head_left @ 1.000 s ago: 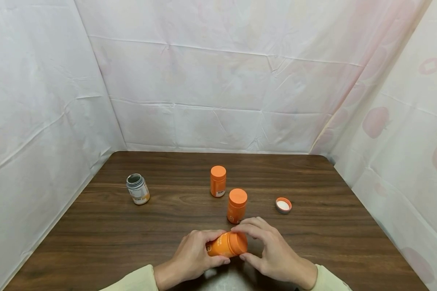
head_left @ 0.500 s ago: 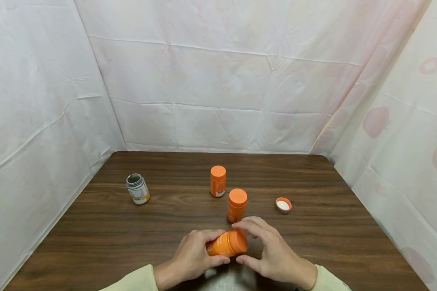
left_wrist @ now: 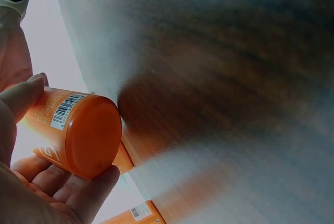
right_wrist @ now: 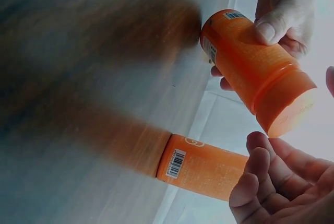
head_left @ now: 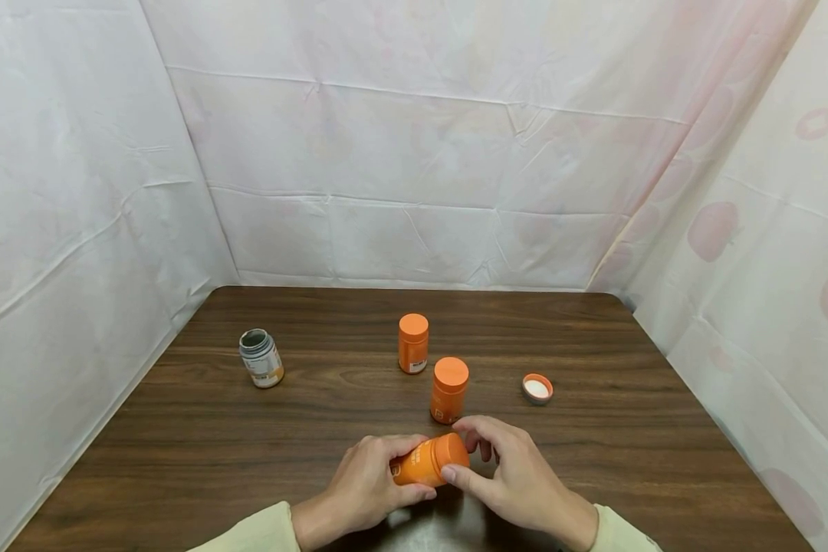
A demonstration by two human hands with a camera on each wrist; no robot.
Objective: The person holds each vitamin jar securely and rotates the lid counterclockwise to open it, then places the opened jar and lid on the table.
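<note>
My left hand [head_left: 372, 479] grips a tilted orange pill bottle [head_left: 417, 464] round its body, thumb on the near side and fingers on the far side. In the left wrist view its round base and a barcode label show. The screw cap [right_wrist: 286, 106] is on and points to the right. Beside the cap is my right hand [head_left: 514, 471], fingers loosely bent. In the right wrist view its fingertips lie right at the cap's edge, while the thumb stands off from it. Just beyond, a second orange bottle [head_left: 449, 395] stands upright with its cap on.
Farther back stands another capped orange bottle [head_left: 413, 345]. At the left is an uncapped grey-white bottle [head_left: 262, 360]. A loose cap [head_left: 537, 389] lies with its white inside up at the right. White sheeting [head_left: 414, 153] borders the brown wooden table [head_left: 317, 429] behind and at the sides.
My right hand's fingers have moved round the cap, loosening from it and shifting right, and the thumb has risen to the cap's near side. The left hand keeps its hold on the bottle.
</note>
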